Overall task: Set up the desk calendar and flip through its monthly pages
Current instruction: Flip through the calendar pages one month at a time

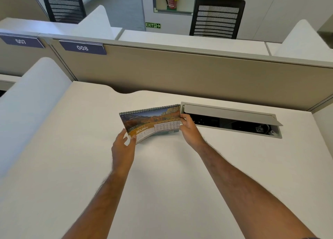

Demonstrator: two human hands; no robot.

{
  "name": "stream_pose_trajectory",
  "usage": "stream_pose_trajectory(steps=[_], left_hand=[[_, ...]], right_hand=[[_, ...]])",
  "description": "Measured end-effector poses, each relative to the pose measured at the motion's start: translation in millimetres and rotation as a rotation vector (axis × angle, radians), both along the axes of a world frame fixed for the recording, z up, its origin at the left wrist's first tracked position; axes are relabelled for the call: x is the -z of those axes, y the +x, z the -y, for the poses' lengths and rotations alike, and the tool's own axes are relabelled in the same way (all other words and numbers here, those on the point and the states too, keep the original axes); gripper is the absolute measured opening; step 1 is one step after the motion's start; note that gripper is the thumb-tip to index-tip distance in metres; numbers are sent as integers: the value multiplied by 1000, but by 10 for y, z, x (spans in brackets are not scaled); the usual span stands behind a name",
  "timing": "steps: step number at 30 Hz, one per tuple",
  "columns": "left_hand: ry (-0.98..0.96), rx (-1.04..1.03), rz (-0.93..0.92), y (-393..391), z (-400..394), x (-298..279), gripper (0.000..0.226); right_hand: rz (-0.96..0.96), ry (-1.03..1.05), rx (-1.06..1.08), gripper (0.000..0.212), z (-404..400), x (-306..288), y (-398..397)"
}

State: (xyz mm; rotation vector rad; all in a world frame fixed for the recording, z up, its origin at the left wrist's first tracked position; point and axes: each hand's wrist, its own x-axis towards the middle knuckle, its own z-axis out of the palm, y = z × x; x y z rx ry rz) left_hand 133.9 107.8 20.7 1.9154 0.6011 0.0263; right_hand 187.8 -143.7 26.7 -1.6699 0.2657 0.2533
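Note:
A spiral-bound desk calendar stands on the white desk, a little beyond the middle. Its front page shows a mountain landscape and the word JANUARY. My right hand grips the calendar's right edge, thumb on the front. At the lower left corner my left hand pinches the January page between thumb and fingers, and that corner curls up off the pages behind it. The calendar's back and base are hidden.
An open cable-access flap sits in the desk right of the calendar, touching its right end. A beige partition labelled 008 bounds the far edge. A white curved divider stands on the left. Two black mesh chairs stand beyond the partition.

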Motion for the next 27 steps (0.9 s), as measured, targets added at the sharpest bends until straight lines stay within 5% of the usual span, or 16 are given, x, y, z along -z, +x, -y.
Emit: stream_pose_trajectory(steps=[9, 15, 21, 27], left_hand=[[-96, -85, 55, 58, -105, -56, 11], [-262, -22, -33, 43, -176, -115, 13], [-615, 67, 165, 37, -342, -356, 32], [-778, 69, 297, 292, -407, -693, 40]], right_hand=[[-4, -44, 29, 35, -16, -89, -15], [-33, 81, 41, 57, -20, -127, 16], [-105, 245, 58, 82, 82, -40, 3], [-75, 263, 63, 73, 59, -51, -43]])
